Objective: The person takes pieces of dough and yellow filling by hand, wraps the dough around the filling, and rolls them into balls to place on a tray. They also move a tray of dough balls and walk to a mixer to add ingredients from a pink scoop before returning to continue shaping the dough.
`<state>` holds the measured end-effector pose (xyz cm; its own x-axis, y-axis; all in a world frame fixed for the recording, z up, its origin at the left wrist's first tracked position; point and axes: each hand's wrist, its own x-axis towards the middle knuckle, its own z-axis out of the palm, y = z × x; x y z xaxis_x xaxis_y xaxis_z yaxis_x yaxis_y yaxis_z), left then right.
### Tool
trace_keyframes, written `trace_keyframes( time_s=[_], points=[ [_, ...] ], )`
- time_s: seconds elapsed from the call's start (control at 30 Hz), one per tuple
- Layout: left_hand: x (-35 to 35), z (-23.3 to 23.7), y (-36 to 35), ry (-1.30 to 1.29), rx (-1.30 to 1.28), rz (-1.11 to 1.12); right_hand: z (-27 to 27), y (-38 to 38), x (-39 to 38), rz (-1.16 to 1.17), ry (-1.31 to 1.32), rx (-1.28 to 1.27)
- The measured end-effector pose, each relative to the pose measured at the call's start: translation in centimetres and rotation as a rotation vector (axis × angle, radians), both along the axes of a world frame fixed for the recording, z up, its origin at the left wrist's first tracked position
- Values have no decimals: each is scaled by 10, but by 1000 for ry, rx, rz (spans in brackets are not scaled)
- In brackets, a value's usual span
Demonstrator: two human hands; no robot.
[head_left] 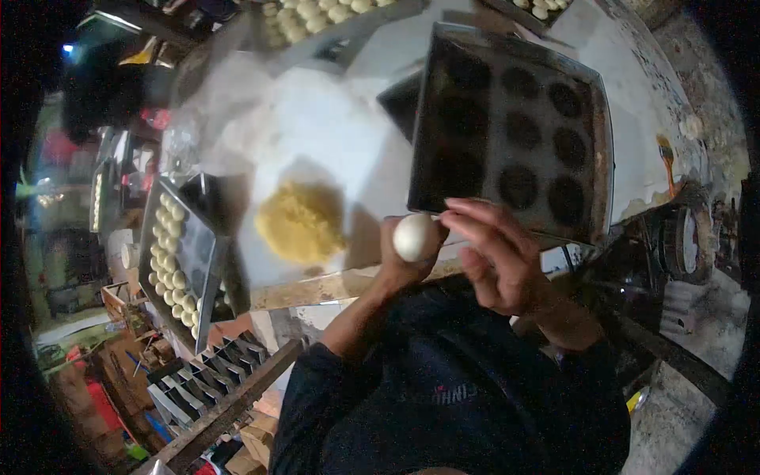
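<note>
A smooth, pale dough ball (416, 237) bulges from the top of my left hand (400, 265), whose fingers are wrapped round it near the table's front edge. Just to the right is my right hand (503, 257), its fingers apart and its fingertips close to the ball, with nothing seen in it. Left of my hands, a heap of crumbly yellow filling (301, 223) lies on the white table (305, 107). Beyond my right hand sits a large dark tray (606, 150) with rows of round dark marks.
Trays of pale dough balls stand at the left (170, 269), at the back (317, 17) and at the back right (541, 8). A brush (666, 162) lies at the right edge. Metal dividers (207, 380) are below the table at the lower left.
</note>
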<state>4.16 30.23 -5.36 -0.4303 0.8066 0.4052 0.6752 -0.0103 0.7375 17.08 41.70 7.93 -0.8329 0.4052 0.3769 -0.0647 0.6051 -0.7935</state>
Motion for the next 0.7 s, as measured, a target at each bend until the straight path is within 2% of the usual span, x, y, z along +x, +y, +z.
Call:
trace_keyframes(
  time_s=[0.03, 0.07, 0.13, 0.17, 0.2, 0.23, 0.27, 0.3, 0.33, 0.4, 0.43, 0.5, 0.57, 0.6, 0.63, 0.67, 0.7],
  points=[
    [10, -1, 3, -25, -12, -7, 1, 2, 1, 28, 76, 169],
    [18, 3, 6, -217, -39, -55, -10, 3, 4, 25, 52, 162],
    [26, 16, 18, -585, -74, -142, -40, 9, 2, 197, -10, 369],
    [27, 21, 23, -766, -85, -178, -46, 15, 1, 182, 10, 256],
    [26, 21, 25, -945, -90, -211, -51, 25, 1, 200, 0, 259],
    [22, 18, 23, -929, -164, -310, -57, 40, 2, 239, -54, 93],
    [14, 30, 22, -943, -151, -294, -60, 54, 0, 276, -112, -75],
    [2, 48, 18, -947, -293, -297, -63, 65, -9, 186, -119, -5],
    [-9, 58, 12, -952, -433, -298, -69, 76, -21, 211, -134, -4],
    [-25, 50, -6, -968, -341, -232, -92, 89, -43, 111, -250, 147],
    [-37, 58, -18, -984, -373, -208, -106, 90, -44, 137, -247, 160],
    [-50, 55, -42, -984, -281, -158, -134, 98, -35, 286, -556, 774],
    [-60, 63, -73, -980, -209, -81, -136, 102, -32, 325, -787, 607],
    [-62, 44, -90, -1096, -129, -89, -122, 102, -35, 307, -775, 569],
    [-66, 42, -110, -1020, -176, -112, -100, 98, -45, 301, -754, 529],
    [-71, 42, -132, -952, -231, -126, -82, 91, -60, 232, -536, 626],
    [-74, 39, -152, -776, -282, -195, -64, 82, -74, 158, -308, 699]
  ],
)
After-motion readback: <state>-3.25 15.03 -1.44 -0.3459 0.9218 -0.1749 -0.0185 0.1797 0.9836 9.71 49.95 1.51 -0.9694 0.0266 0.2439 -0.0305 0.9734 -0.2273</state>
